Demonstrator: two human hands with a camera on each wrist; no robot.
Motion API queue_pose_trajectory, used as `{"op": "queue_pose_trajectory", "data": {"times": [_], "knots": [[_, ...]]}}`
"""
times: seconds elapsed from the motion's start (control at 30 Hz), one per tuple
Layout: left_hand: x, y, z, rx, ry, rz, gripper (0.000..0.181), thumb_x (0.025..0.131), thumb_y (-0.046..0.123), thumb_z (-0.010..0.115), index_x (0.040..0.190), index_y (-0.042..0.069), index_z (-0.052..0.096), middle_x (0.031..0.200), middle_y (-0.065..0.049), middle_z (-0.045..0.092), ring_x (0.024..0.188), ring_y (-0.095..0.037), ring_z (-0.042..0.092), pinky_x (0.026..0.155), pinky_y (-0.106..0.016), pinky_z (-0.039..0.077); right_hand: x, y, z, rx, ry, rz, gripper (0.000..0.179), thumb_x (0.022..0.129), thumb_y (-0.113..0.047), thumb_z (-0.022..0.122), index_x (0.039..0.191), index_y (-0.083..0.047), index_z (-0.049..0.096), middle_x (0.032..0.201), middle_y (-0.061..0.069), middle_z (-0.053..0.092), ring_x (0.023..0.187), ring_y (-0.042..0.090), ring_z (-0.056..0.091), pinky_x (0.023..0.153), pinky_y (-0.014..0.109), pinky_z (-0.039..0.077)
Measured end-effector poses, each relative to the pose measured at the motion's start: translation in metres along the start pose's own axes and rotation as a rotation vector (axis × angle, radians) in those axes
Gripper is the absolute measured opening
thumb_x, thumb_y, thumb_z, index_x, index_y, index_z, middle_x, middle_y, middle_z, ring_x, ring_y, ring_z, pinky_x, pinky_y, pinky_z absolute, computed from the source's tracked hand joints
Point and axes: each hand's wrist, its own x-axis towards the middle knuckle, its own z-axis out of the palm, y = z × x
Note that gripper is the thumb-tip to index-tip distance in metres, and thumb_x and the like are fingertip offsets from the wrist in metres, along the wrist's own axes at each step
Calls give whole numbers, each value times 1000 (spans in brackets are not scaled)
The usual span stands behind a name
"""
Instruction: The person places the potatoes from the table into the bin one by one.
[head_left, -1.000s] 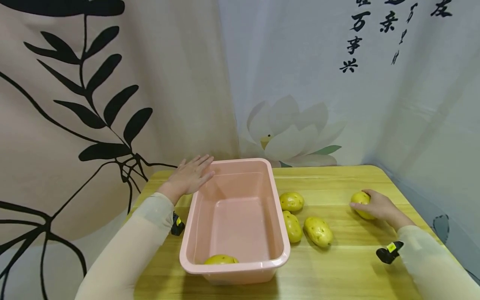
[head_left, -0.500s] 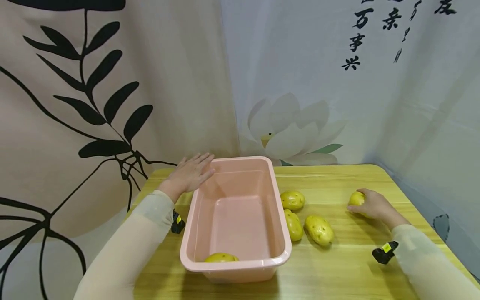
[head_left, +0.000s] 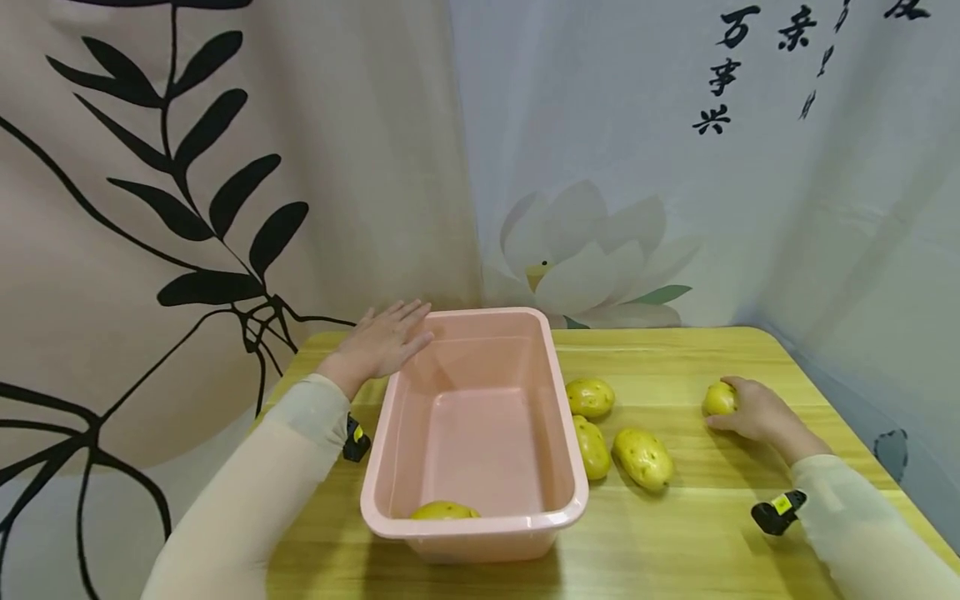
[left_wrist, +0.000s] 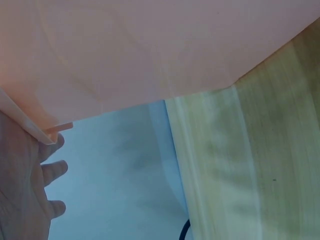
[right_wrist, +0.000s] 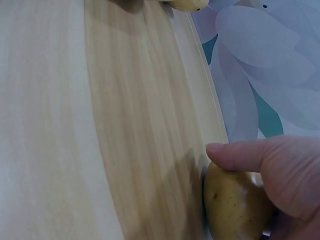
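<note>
A pink plastic basin [head_left: 480, 524] stands on the wooden table, with one potato [head_left: 445, 510] lying inside near its front wall. My left hand [head_left: 380, 344] rests with straight fingers on the basin's back left rim; in the left wrist view the fingers [left_wrist: 54, 172] reach past that rim. Over at the right side of the table, my right hand [head_left: 761, 414] grips a yellow potato [head_left: 721, 399]. The right wrist view shows the thumb across the top of this potato [right_wrist: 235, 205]; the other fingers are mostly hidden.
Beside the basin's right wall lie three more potatoes: one at the back [head_left: 590, 397], one close against the wall [head_left: 592, 448] and one further right [head_left: 643, 459]. A printed curtain [head_left: 375, 167] hangs behind the wooden table [head_left: 675, 533].
The head view has tilted slightly, shifting everything a little. My right hand's hold on the potato has shifted slightly, and it now covers more of it. The left hand stays on the rim.
</note>
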Motion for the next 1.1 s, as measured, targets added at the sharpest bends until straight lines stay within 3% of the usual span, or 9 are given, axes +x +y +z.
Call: {"op": "queue_pose_trajectory", "data": {"times": [0.3, 0.47, 0.67, 1.1], "knots": [[-2, -2, -8, 5, -4, -15, 65, 101, 56, 24, 156, 23, 11, 161, -7, 12, 146, -32, 7, 112, -62, 1, 4, -7, -2, -10, 13, -37, 80, 76, -26, 78, 133, 15, 41, 118, 36, 52, 96, 45, 54, 76, 55, 45], [0, -3, -13, 14, -4, -7, 69, 100, 60, 19, 156, 22, 10, 161, -8, 11, 146, -33, 5, 111, -63, 0, 7, -9, -5, -6, 12, -36, 76, 76, -25, 77, 133, 13, 42, 115, 33, 55, 92, 39, 55, 74, 52, 46], [0, -2, -8, 5, -11, -11, 68, 100, 60, 21, 156, 23, 11, 161, -7, 11, 146, -32, 6, 112, -62, 0, 5, -6, -4, 9, -1, -28, 76, 76, -24, 77, 133, 12, 42, 111, 30, 57, 87, 35, 56, 70, 47, 46], [3, 2, 0, -9, -4, -8, 66, 100, 58, 23, 156, 24, 11, 161, -6, 12, 146, -32, 7, 113, -61, 2, 5, -12, -6, 101, 33, -37, 77, 79, -26, 74, 138, 9, 39, 120, 32, 54, 95, 39, 58, 73, 48, 49]]}}
